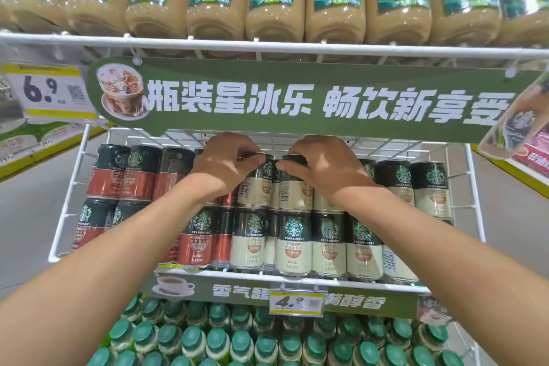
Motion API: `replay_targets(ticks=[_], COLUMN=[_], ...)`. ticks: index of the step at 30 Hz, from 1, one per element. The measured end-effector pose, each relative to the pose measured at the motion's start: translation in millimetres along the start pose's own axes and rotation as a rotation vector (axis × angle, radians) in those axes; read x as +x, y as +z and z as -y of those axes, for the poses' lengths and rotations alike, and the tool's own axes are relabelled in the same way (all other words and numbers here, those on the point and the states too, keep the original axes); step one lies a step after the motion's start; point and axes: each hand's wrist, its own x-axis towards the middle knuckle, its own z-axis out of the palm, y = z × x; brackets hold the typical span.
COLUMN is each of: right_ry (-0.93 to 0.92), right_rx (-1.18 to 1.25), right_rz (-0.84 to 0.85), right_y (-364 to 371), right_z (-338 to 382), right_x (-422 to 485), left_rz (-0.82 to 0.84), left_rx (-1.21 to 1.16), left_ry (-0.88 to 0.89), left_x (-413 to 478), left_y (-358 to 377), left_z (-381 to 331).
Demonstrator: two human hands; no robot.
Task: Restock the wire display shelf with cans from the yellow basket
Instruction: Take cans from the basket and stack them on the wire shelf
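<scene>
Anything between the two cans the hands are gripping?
Head view: left hand grips one cream can, right hand another; the narrow gap between shows a sliver of a third can behind.

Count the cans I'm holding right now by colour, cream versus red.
Cream: 2, the left hand grips one cream can and the right hand grips another
Red: 0, the red cans sit on the shelf
Total: 2

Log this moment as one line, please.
left hand: holds left cream can; right hand: holds right cream can; where: wire shelf, upper layer
</scene>
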Motion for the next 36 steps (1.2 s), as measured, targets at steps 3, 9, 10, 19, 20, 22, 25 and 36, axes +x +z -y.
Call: replay_targets(ticks=[3, 9, 10, 19, 20, 22, 25, 36], right_ry=[0.005, -0.019, -0.028, -0.026, -0.018, -0.015, -0.014, 0.123], right_rx=[-0.013, -0.199, -0.226, -0.353, -0.34, -0.295, -0.251, -0.284], right_rz=[0.022, 0.034, 0.028, 0.059, 0.054, 0.031, -0.026, 0.098], right_y=[-1, 4, 5, 3, 4, 5, 6, -31], right_z=[-1, 2, 3, 12, 13, 13, 11, 8], right_x=[2, 15, 17, 20, 18, 9, -10, -120], left_rz=[0.006, 0.033, 0.035, 0.007, -0.001, -0.008, -0.002, 0.295], left_rx=[0.073, 0.183, 0.184, 0.17, 0.155, 0.139, 0.171, 0.566], left_ry=[-0.021, -0.011, -0.007, -0.068, -0.072, -0.074, -0.06, 0.091], left_x=[3, 3, 2, -6, -9, -17, -27, -115], left_y=[1, -4, -5, -3, 0, 2, -4, -21], left_z=[-3, -11, -12, -18, -18, -19, -25, -61])
